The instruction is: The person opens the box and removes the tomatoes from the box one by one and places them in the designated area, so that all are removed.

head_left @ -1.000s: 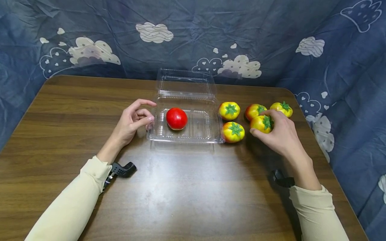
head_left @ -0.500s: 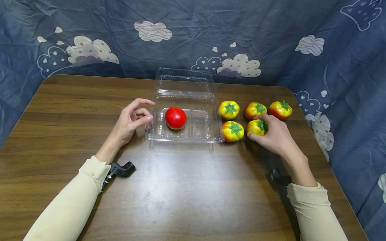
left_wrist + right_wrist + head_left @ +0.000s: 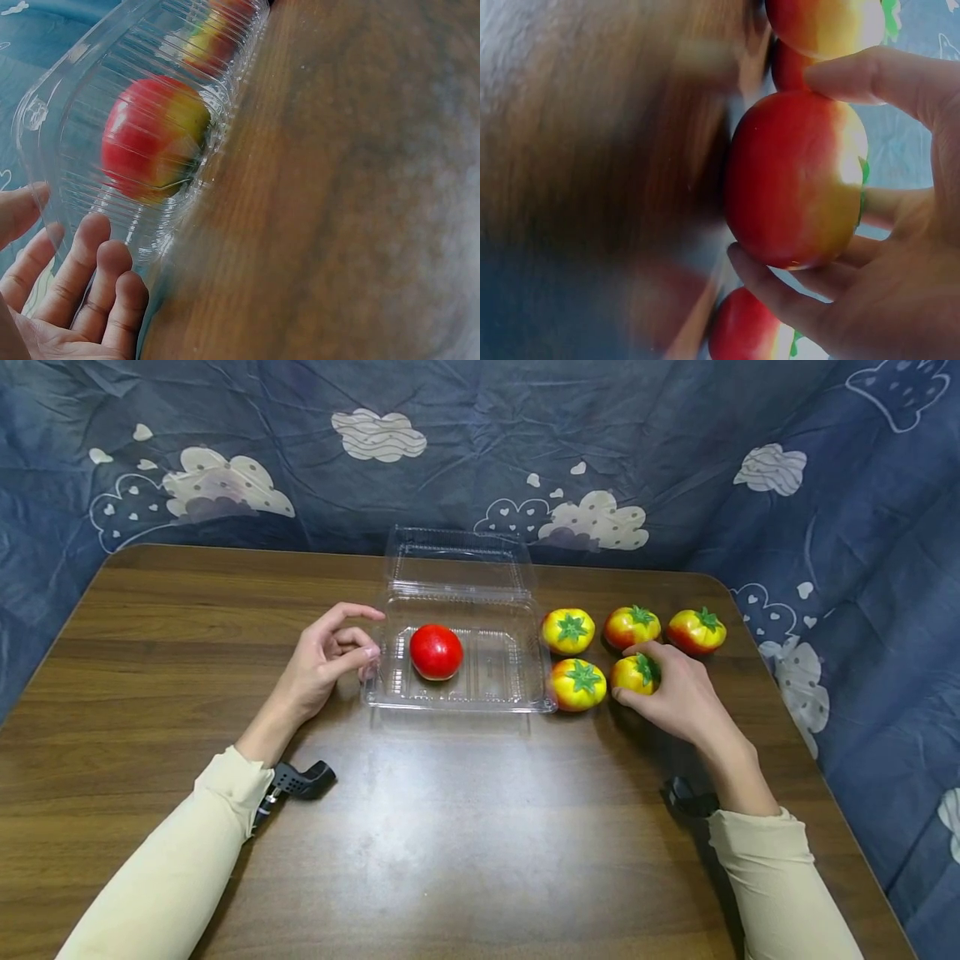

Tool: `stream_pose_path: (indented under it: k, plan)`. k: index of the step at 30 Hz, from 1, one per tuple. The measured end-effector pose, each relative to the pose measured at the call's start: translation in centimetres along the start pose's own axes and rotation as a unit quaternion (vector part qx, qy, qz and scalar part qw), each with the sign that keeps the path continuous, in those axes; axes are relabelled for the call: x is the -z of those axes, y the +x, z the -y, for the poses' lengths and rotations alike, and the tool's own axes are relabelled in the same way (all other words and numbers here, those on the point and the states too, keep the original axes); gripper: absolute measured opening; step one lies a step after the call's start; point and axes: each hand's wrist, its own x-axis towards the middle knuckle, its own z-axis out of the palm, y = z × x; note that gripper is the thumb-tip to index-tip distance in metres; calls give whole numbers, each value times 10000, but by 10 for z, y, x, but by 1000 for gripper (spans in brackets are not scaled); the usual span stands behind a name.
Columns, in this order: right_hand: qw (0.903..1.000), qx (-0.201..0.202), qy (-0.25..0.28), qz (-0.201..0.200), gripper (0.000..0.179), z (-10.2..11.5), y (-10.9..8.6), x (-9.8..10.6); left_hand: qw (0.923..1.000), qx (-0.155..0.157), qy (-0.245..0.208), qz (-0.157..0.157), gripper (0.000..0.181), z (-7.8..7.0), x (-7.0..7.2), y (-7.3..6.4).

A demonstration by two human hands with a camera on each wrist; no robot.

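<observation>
My right hand (image 3: 678, 689) grips a red-and-yellow tomato (image 3: 628, 675) with a green star-shaped leaf top, thumb and fingers around its sides. In the right wrist view that tomato (image 3: 795, 180) sits low at the table surface. My left hand (image 3: 318, 664) is at the left side of a clear plastic clamshell box (image 3: 495, 702), its fingertips right at the wall. Inside the box, toward the left, lies a tomato (image 3: 437, 652) with its red side up. Through the ribbed wall in the left wrist view, this tomato (image 3: 154, 139) shows red and yellow.
The box's lid (image 3: 461, 556) leans back, raised, toward the blue cloud-print cloth (image 3: 450, 460). Right of the box stand two tomatoes, a back tomato (image 3: 567, 631) and a front tomato (image 3: 578, 685). Farther right are another tomato (image 3: 632, 627) and the rightmost tomato (image 3: 696, 631).
My right hand has moved left with its tomato, closer to the front tomato beside the box. The tomato behind it has turned more leaf-up. My left hand keeps its place at the box.
</observation>
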Motion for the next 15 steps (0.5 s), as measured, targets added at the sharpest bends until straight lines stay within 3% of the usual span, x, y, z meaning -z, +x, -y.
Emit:
stream_pose_path:
  k: [15]
  plan:
    - [9998,-97,141,75,55,-4,3,0,10000,-16,26,-13,40,0,0,0]
